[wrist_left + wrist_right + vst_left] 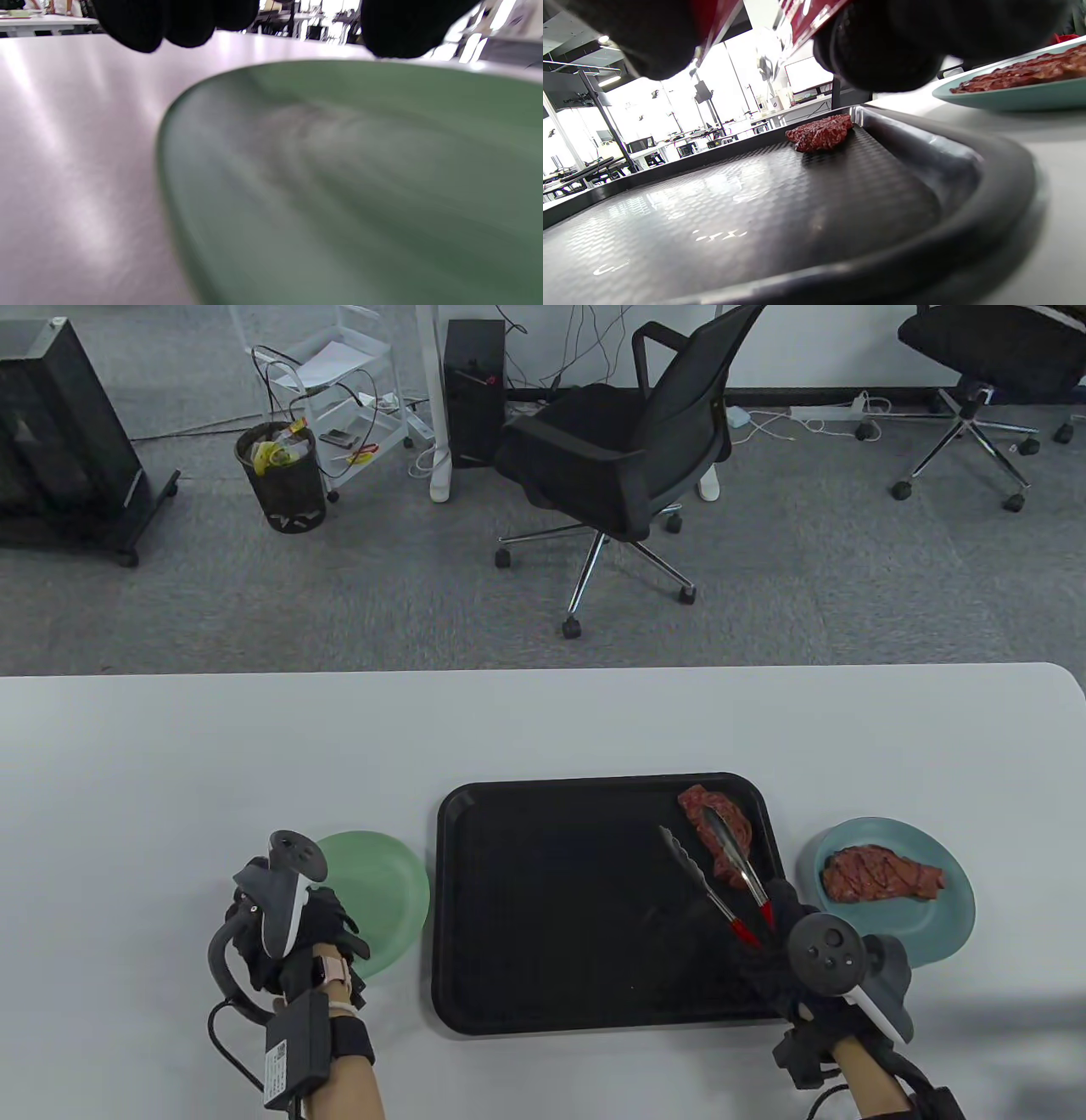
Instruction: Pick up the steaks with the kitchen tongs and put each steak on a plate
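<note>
Green plate (339,178) (blurred, rim partly hidden)

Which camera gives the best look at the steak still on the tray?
The table view: the steak shows whole from above, tongs over it. The right wrist view shows it low and edge-on. The left wrist view misses it.

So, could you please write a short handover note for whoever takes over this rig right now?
Right hand grips the tongs, arms spread, over the steak on the tray.
Left hand rests at the green plate, gripping nothing.
Done: one steak lies on the blue plate.
Left: grip the tray steak at the far right corner of the black tray and move it to the green plate, which holds nothing.
</note>
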{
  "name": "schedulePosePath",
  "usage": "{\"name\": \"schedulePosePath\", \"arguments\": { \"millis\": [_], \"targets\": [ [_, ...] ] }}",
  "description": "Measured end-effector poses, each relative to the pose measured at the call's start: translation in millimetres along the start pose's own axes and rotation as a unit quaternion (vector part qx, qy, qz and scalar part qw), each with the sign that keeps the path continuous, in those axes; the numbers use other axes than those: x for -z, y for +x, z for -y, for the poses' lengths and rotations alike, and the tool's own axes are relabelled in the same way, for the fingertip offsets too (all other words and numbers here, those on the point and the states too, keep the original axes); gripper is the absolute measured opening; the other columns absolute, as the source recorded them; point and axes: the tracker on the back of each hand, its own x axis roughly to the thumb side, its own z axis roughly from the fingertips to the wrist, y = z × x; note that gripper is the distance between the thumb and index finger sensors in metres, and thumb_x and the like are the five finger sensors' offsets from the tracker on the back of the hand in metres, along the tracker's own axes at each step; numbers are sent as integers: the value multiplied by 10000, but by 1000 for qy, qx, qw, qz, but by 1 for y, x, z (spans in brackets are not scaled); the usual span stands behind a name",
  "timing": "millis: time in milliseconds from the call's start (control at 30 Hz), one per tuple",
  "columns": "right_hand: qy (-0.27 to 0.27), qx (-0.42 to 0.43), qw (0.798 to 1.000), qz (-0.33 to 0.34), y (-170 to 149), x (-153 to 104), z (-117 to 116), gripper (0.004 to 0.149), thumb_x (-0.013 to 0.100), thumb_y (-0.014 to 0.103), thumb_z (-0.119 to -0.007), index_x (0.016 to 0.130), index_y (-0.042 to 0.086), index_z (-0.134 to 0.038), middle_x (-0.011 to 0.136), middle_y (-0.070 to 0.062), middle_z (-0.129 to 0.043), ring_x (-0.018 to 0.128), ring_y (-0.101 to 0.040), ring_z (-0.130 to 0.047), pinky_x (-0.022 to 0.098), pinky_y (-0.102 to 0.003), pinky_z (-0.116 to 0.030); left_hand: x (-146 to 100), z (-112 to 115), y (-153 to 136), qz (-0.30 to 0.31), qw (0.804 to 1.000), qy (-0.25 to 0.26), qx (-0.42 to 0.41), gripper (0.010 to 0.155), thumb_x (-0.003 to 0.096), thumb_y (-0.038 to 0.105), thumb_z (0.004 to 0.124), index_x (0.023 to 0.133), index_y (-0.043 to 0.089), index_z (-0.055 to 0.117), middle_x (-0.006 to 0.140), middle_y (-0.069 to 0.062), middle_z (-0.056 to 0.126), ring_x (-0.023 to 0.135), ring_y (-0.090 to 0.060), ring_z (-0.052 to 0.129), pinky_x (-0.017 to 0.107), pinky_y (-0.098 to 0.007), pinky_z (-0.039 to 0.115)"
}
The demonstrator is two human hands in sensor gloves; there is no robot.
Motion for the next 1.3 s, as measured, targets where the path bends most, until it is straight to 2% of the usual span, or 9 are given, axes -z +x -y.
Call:
{"name": "schedulePosePath", "arguments": {
  "millis": [133,233,333,500,600,733,933,1133,1300],
  "targets": [
    [6,-3,1000,-1,1,1,-2,899,355,524,-820,1006,-5,-496,792,-247,-740,408,-352,-854,233,-423,-791,15,17,-4,-33,993,-114,14,852,436,449,744,1078,135,281,1054,-203,443,890,-476,560,614,-489,680],
    [10,-5,1000,1,2,1,-4,899,357,525,-819,1006,-7,-495,793,-247,-739,410,-353,-853,233,-423,-791,14,12,-1,-26,998,-49,15,822,414,403,789,1072,121,386,955,-185,636,772,-429,725,545,-451,754],
    [13,-9,1000,3,5,2,-5,900,357,527,-817,1006,-6,-494,793,-247,-738,410,-351,-854,232,-421,-793,15,12,-5,-30,998,-50,16,791,405,402,783,1062,138,429,900,-153,698,715,-366,787,506,-409,796],
    [14,-9,1000,3,5,1,-3,901,356,527,-817,1006,-8,-495,792,-247,-740,409,-351,-854,232,-419,-793,10,4,-28,-14,995,-24,-94,644,412,355,780,995,163,588,769,-78,799,605,-293,922,387,-329,897],
    [13,-5,1000,3,5,1,-2,901,357,528,-816,1005,-9,-495,791,-247,-740,408,-351,-854,230,-419,-793,3,-2,-46,-7,975,-18,-219,543,427,299,753,949,197,651,725,-81,809,521,-294,1001,277,-252,944],
    [9,-3,1000,8,7,-1,1,902,356,529,-816,1005,-10,-495,791,-248,-740,407,-352,-854,229,-418,-793,-13,-8,-64,6,911,-37,-410,521,442,226,722,952,162,638,818,-135,760,468,-355,1004,227,-320,964],
    [0,0,1000,18,11,-4,7,902,358,531,-814,1005,-9,-494,791,-247,-740,405,-351,-855,228,-417,-793,-45,-8,-55,59,874,-56,-479,550,445,220,684,974,133,560,842,-155,720,494,-358,979,236,-317,963],
    [-4,-5,1000,16,11,-8,10,905,358,532,-813,1005,-13,-493,791,-248,-739,405,-350,-855,213,-416,-798,-84,28,-13,115,813,-144,-552,552,448,218,681,977,124,557,839,-163,719,494,-364,974,234,-324,958],
    [-3,-18,1000,5,9,-11,13,907,357,533,-813,1006,-13,-492,791,-248,-739,405,-350,-855,213,-416,-798,-107,52,10,140,804,-188,-546,552,443,217,684,972,114,567,827,-171,728,480,-364,977,221,-321,959]
  ]
}}
